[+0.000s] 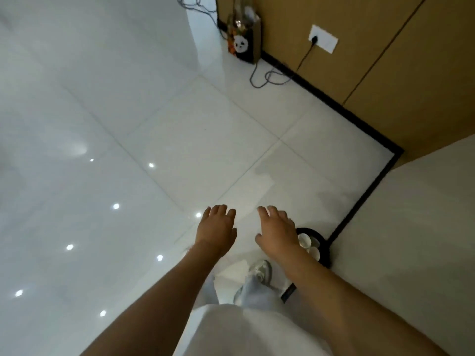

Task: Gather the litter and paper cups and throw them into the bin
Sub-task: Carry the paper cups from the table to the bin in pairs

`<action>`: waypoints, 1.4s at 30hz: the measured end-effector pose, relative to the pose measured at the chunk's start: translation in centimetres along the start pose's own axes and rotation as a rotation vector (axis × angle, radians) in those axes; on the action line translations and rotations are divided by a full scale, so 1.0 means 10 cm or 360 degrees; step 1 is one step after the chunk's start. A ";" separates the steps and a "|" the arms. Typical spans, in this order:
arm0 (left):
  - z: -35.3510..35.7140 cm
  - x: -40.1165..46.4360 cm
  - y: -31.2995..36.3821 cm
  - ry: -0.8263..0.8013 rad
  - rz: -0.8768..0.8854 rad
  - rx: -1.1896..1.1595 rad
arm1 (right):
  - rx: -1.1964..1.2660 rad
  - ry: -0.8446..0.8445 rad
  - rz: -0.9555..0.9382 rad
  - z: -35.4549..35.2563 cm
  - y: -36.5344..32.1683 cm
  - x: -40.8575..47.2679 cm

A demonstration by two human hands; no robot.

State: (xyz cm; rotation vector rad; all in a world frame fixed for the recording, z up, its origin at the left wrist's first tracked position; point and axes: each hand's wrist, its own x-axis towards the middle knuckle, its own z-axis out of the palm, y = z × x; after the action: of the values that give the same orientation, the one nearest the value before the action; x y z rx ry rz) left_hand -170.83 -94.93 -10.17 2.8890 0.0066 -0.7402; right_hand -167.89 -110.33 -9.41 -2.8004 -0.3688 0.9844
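Both arms stretched forward, palms down, over a glossy white tiled floor [144, 104]. Left hand [217, 228] empty, fingers loosely spread and relaxed, holding nothing. Right hand [276, 232] the same: released, fingers slightly bent, nothing in it.

Bin [324, 249] is round and black, on the floor just right of and below the right hand, close to the black skirting at the wall corner. Right wrist covers part of its left rim. White paper cups [305, 242] lie inside it, several visible, tipped on their sides.

White sheets of paper [232, 274] lie on the floor near the person's feet, below the hands, beside a light-coloured shoe [263, 269]. Pale trousers and white top fill the bottom of the view.

Far corner: a paper bag with a panda face [244, 46] stands against the brown wall panels [385, 47]. White wall socket [324, 38] with a black plug in it, cable [272, 75] trailing in loops on the floor. Ceiling lights reflect as bright dots on the tiles at left.
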 end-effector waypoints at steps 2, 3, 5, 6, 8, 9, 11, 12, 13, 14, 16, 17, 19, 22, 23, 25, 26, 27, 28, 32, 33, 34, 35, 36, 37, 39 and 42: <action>-0.07 -0.26 -0.36 0.0058 -0.0134 -0.0064 | -0.0083 -0.0007 -0.0118 -0.03 -0.44 0.02; -0.09 -0.39 -0.54 0.0082 -0.0203 -0.0093 | -0.0117 -0.0011 -0.0180 -0.03 -0.67 0.03; -0.12 -0.67 -0.97 0.0147 -0.0332 -0.0162 | -0.0192 -0.0021 -0.0303 -0.01 -1.22 0.06; -0.11 -0.79 -1.16 0.0153 -0.0390 -0.0189 | -0.0223 -0.0024 -0.0354 0.02 -1.46 0.06; -0.08 -1.09 -1.63 0.0166 -0.0515 -0.0230 | -0.0296 -0.0029 -0.0473 0.11 -2.04 0.04; -0.05 -1.26 -1.90 0.0163 -0.0570 -0.0244 | -0.0340 -0.0035 -0.0524 0.18 -2.36 0.03; 0.00 -1.56 -2.33 0.0169 -0.0660 -0.0263 | -0.0402 -0.0055 -0.0590 0.31 -2.86 0.00; 0.03 -1.75 -2.60 0.0184 -0.0719 -0.0288 | -0.0435 -0.0068 -0.0644 0.40 -3.18 -0.03; 0.05 -1.92 -2.83 0.0189 -0.0781 -0.0315 | -0.0475 -0.0083 -0.0703 0.49 -3.45 -0.05; 0.08 -2.11 -3.09 0.0201 -0.0847 -0.0344 | -0.0520 -0.0095 -0.0764 0.59 -3.77 -0.08; 0.11 -2.41 -3.49 0.0220 -0.0971 -0.0395 | -0.0573 -0.0116 -0.0860 0.74 -4.26 -0.14; 0.14 -2.59 -3.72 0.0232 -0.1042 -0.0428 | -0.0598 -0.0130 -0.0920 0.82 -4.54 -0.18; 0.18 -2.90 -4.09 0.0234 -0.1178 -0.0492 | -0.0650 -0.0149 -0.1043 0.93 -5.04 -0.23; 0.21 -3.20 -4.54 0.0256 -0.1346 -0.0586 | -0.0711 -0.0170 -0.1195 1.01 -5.66 -0.23; 0.21 -3.26 -4.67 0.0262 -0.1395 -0.0619 | -0.0738 -0.0179 -0.1232 1.03 -5.84 -0.21; 0.20 -3.35 -4.94 0.0293 -0.1485 -0.0692 | -0.0795 -0.0204 -0.1295 1.05 -6.20 -0.13; 0.18 -3.37 -5.05 0.0303 -0.1509 -0.0717 | -0.0815 -0.0217 -0.1315 1.06 -6.35 -0.09; 0.17 -3.37 -5.20 0.0320 -0.1541 -0.0746 | -0.0839 -0.0233 -0.1344 1.07 -6.54 -0.02; 0.16 -3.37 -5.34 0.0319 -0.1567 -0.0769 | -0.0860 -0.0253 -0.1359 1.08 -6.69 0.04; 0.01 -3.22 -6.04 0.0353 -0.1662 -0.0834 | -0.0931 -0.0322 -0.1403 1.11 -7.42 0.45; -0.05 -3.18 -6.23 0.0358 -0.1684 -0.0850 | -0.0945 -0.0331 -0.1415 1.11 -7.60 0.56; -0.12 -3.12 -6.44 0.0367 -0.1706 -0.0875 | -0.0956 -0.0334 -0.1437 1.09 -7.82 0.70; -0.20 -3.07 -6.63 0.0361 -0.1723 -0.0902 | -0.0960 -0.0336 -0.1459 1.06 -8.03 0.81; -0.28 -3.03 -6.79 0.0342 -0.1728 -0.0924 | -0.0968 -0.0337 -0.1480 1.02 -8.22 0.89; -0.38 -2.98 -6.99 0.0318 -0.1741 -0.0959 | -0.0978 -0.0344 -0.1505 0.98 -8.45 0.99; -0.54 -2.91 -7.35 0.0280 -0.1762 -0.0997 | -0.0993 -0.0359 -0.1541 0.90 -8.86 1.18; -0.70 -2.86 -7.86 0.0319 -0.1843 -0.1022 | -0.1044 -0.0375 -0.1603 0.82 -9.40 1.42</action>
State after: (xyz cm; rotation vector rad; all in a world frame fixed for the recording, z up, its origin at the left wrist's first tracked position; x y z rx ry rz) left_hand -195.98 -15.22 -2.45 2.0924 1.6649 -0.4058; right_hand -179.29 -15.74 -3.41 -2.3010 -2.1639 0.9912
